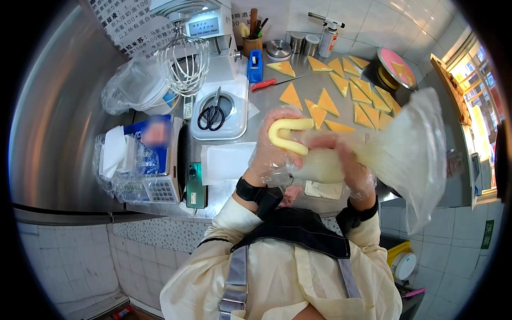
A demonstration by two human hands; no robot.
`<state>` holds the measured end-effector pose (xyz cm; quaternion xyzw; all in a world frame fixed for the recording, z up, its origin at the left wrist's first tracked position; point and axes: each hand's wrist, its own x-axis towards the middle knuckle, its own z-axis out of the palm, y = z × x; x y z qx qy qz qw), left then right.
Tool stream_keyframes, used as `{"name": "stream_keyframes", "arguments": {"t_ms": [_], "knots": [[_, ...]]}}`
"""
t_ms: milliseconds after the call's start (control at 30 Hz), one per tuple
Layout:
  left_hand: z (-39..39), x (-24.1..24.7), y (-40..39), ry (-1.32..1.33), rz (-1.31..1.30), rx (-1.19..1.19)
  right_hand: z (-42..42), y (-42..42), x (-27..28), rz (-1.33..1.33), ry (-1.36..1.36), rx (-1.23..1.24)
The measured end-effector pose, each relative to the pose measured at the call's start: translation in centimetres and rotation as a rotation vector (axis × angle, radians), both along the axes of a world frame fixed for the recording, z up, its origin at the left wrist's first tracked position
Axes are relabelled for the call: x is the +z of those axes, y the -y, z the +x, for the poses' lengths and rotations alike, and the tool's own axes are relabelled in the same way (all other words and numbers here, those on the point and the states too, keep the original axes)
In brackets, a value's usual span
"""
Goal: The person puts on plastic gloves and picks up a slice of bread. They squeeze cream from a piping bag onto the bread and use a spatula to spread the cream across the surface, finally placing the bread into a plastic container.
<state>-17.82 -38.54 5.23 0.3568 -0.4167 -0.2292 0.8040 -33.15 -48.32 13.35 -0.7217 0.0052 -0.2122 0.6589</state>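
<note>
My left hand point(266, 156), in a clear plastic glove, holds a yellow piece of sponge cake point(276, 138) bent into a U with its open side to the right. My right hand point(354, 170), also gloved and blurred, grips a translucent piping bag point(404, 156). The bag's loose end flares out to the right. Between my hands lies its pale, filled part point(322, 166); I cannot make out the tip. Several triangular cake slices point(328, 103) are spread over the steel worktop point(264, 105) beyond my hands.
A red-handled knife point(265, 84) lies near a blue tape dispenser point(255, 66). Black scissors point(212, 116) rest on a white scale point(240, 128). White paper point(228, 160) and a green phone point(197, 186) lie left. A stand mixer whisk point(184, 66) and blowtorch point(328, 40) stand behind.
</note>
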Motion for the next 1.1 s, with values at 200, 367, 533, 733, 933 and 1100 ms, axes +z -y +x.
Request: {"name": "stream_keyframes", "arguments": {"t_ms": [200, 367, 533, 733, 933, 1100], "knots": [[0.1, 0.5, -0.3, 0.035, -0.102, -0.026, -3.3, 2.6, 1.1, -0.032, 0.597, -0.146], [-0.3, 1.7, -0.4, 0.176, -0.106, 0.041, -5.7, 1.1, 1.1, 0.547, 0.884, -0.401], [-1.6, 2.7, -0.9, 0.073, -0.072, -0.016, -6.2, 1.7, 1.3, 0.537, 0.898, -0.295], [-1.2, 2.2, -0.7, 0.227, -0.063, 0.047, -4.4, 0.6, 1.8, 0.331, 0.802, -0.230], [-1.9, 2.8, -0.8, 0.156, -0.064, 0.047, -3.1, 0.2, 3.1, 0.282, 0.853, -0.230], [-1.6, 2.7, -0.6, 0.196, -0.086, 0.060, -3.5, 0.8, 3.1, 0.305, 0.899, -0.142]]}}
